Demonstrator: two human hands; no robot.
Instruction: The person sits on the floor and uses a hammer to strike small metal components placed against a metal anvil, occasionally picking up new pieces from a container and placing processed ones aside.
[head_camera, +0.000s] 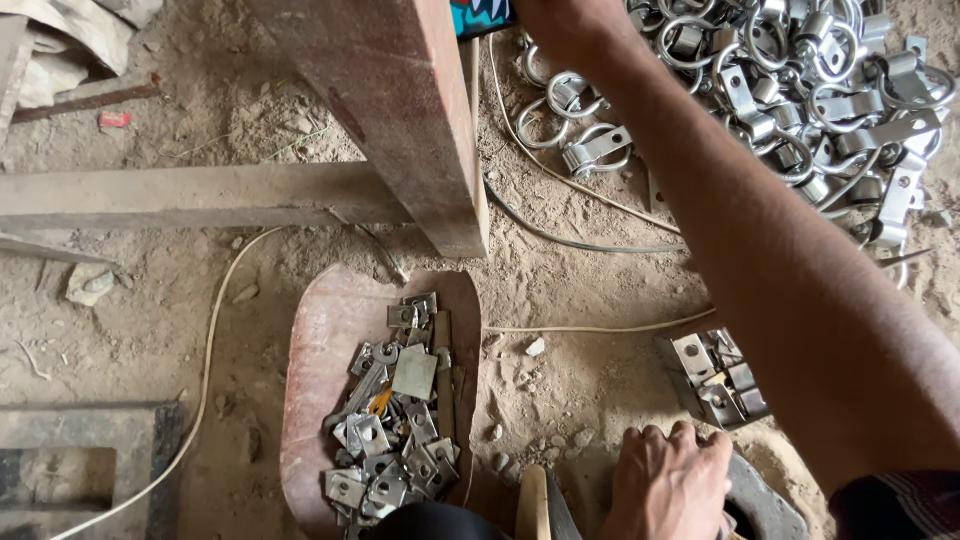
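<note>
While my left hand (668, 485) is curling knuckles-up, fingers closed over something I cannot make out, beside the small stack of punched plates (718, 378), I am keeping it planted low. Farther out, my right arm is stretching over the ring clamps (800, 90); its hand is out of sight, so I should be reaching slowly.

Printed panel (481, 17): at the top edge, behind the wooden post, a small rectangular corner in blue, black and red.
Red scrap (115, 120): small, flat, rectangular, on the dirt floor at upper left; possibly a label.
</note>
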